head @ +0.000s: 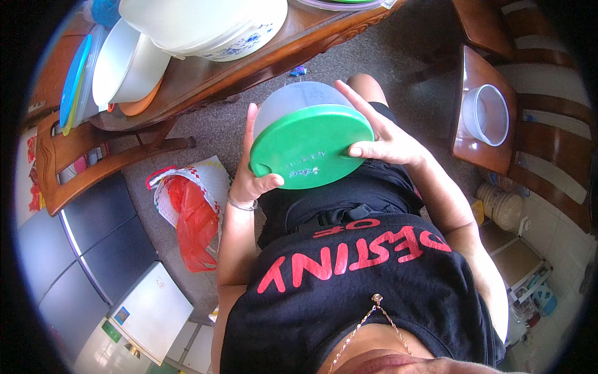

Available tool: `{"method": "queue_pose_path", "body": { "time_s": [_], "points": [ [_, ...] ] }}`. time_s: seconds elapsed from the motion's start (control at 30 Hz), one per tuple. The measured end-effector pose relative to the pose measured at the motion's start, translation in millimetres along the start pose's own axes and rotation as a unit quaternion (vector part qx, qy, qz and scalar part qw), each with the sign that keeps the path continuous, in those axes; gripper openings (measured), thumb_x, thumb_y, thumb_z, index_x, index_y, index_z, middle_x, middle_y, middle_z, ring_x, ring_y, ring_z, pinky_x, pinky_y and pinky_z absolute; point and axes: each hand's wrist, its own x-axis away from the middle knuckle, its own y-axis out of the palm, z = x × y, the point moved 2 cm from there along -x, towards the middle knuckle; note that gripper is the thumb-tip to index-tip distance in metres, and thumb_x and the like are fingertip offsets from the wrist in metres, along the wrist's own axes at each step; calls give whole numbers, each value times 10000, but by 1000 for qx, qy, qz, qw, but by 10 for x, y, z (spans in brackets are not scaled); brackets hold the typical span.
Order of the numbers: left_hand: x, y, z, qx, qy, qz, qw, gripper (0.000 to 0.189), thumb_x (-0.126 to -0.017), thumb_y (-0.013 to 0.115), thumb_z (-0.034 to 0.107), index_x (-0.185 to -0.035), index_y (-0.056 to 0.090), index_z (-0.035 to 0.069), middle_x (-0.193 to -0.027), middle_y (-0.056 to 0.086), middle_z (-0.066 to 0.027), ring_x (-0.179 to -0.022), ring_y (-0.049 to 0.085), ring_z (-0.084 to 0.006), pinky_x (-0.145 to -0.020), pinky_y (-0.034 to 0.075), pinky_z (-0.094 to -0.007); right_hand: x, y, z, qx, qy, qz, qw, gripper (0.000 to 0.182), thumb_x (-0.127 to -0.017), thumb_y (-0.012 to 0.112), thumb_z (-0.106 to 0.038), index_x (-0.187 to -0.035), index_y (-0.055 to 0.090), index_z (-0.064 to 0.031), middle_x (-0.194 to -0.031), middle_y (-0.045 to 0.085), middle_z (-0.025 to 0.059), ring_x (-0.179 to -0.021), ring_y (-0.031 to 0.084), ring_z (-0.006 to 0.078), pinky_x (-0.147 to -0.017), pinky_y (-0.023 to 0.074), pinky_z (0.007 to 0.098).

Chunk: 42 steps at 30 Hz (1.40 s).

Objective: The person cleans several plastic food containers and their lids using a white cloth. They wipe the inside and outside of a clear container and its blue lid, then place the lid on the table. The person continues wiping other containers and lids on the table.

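I hold a round plastic food container between both hands, above my lap. Its green lid [308, 145] faces up toward me and bears faint printed writing. The translucent wall [306, 96] shows beyond the lid's far edge. My left hand [250, 173] grips the left side, with the thumb over the lid's near rim and a finger up along the wall. On the right side, my right hand [380, 133] has its thumb on the lid and its fingers around the wall. The container is tilted, and I cannot tell what is inside.
A carved wooden table [196, 89] holds large white bowls [224, 37] and a leaning white basin [128, 70]. At right, a wooden chair [486, 70] carries a clear plastic tub [486, 114]. A bag with a red plastic bag [196, 219] stands on the floor, left.
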Motion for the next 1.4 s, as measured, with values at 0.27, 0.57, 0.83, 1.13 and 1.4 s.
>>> {"method": "queue_pose_path", "body": {
  "time_s": [0.27, 0.57, 0.83, 1.13, 1.4],
  "points": [
    [-1, 71, 65, -14, 4, -1, 1000, 1224, -629, 800, 423, -1433, -47, 54, -1458, 170, -146, -1339, 199, -257, -1088, 161, -388, 10, -51, 19, -15, -1, -17, 1000, 999, -765, 713, -330, -1448, 30, -76, -1466, 167, 196, -1351, 189, 270, -1093, 147, 364],
    [-99, -9, -111, -141, 26, 18, 990, 1080, -662, 688, 590, -1400, 142, 21, -1385, 203, -135, -1298, 208, -264, -1077, 167, -390, -28, -124, 54, -2, 11, 5, 1000, 889, -809, 674, -303, -1435, 104, -30, -1450, 230, 176, -1334, 231, 246, -1088, 172, 355],
    [29, -33, -353, 145, -120, 81, 979, 891, -723, 715, 427, -1373, 241, 44, -1326, 353, -64, -1226, 344, -209, -1032, 274, -373, -77, -62, 14, -5, 15, 52, 999, 970, -774, 687, -401, -1416, 94, 18, -1438, 238, 187, -1335, 230, 256, -1087, 178, 340],
    [155, -197, -526, 302, -138, 79, 940, 779, -699, 749, 415, -1302, 400, 66, -1269, 479, -71, -1154, 462, -230, -981, 374, -400, -131, 108, -103, 186, -3, 56, 981, 922, -809, 612, -495, -1417, 131, 5, -1403, 274, 248, -1322, 260, 327, -1077, 216, 359],
    [104, -182, -395, 265, -138, 61, 952, 812, -686, 757, 427, -1310, 388, 60, -1275, 472, -67, -1156, 462, -219, -989, 367, -391, -171, 88, -71, 166, 5, 95, 981, 739, -906, 498, -421, -1384, 193, 53, -1340, 385, 253, -1259, 379, 297, -1042, 289, 334]
  ]
}}
